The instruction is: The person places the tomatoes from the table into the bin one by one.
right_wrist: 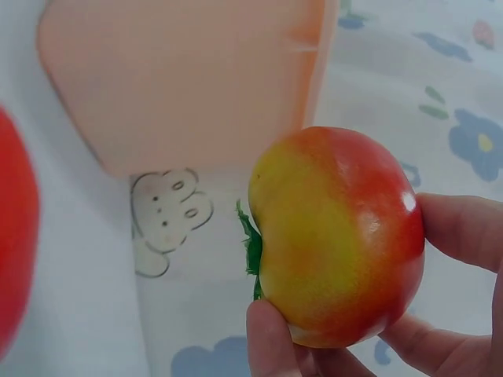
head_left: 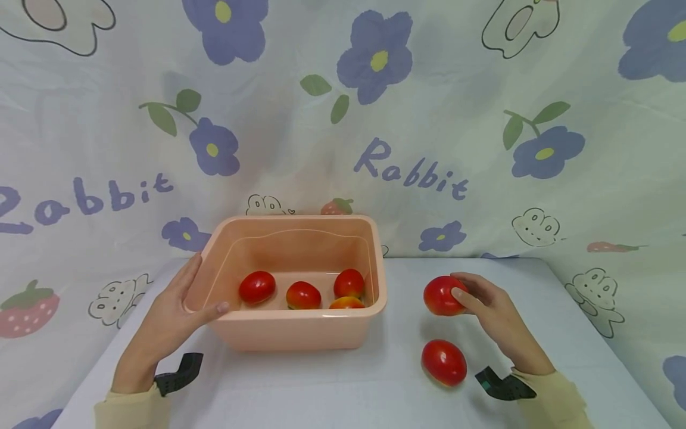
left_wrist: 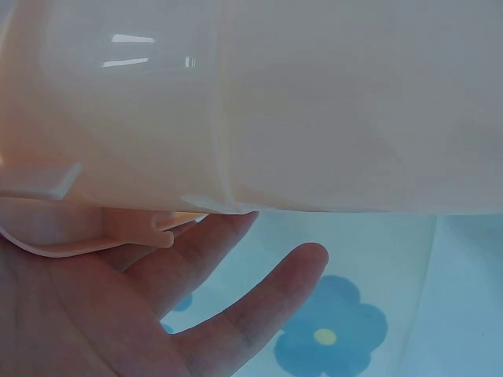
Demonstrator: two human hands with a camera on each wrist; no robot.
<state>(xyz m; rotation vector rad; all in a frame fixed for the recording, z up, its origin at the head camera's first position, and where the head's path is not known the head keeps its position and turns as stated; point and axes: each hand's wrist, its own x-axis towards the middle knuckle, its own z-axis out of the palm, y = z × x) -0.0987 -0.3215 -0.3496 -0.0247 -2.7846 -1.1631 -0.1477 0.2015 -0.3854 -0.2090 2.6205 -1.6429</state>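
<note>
A peach-coloured plastic bin (head_left: 295, 330) stands on the white table, tipped toward me in the head view, with several red tomatoes inside, such as the tomato (head_left: 257, 288) at its left. My left hand (head_left: 168, 316) grips the bin's left side, thumb over the front rim; in the left wrist view its fingers (left_wrist: 236, 322) lie under the bin's wall. To the right of the bin, my right hand (head_left: 490, 310) pinches a tomato (right_wrist: 338, 236) between thumb and fingers above the table. That tomato is red and yellow with a green stem. Another red tomato (head_left: 444, 363) lies on the table below it.
A white cloth backdrop (head_left: 300, 161) printed with blue flowers, rabbits and lettering hangs behind the table (head_left: 300, 396). Black wrist bands with devices (head_left: 506, 386) sit at both sleeves.
</note>
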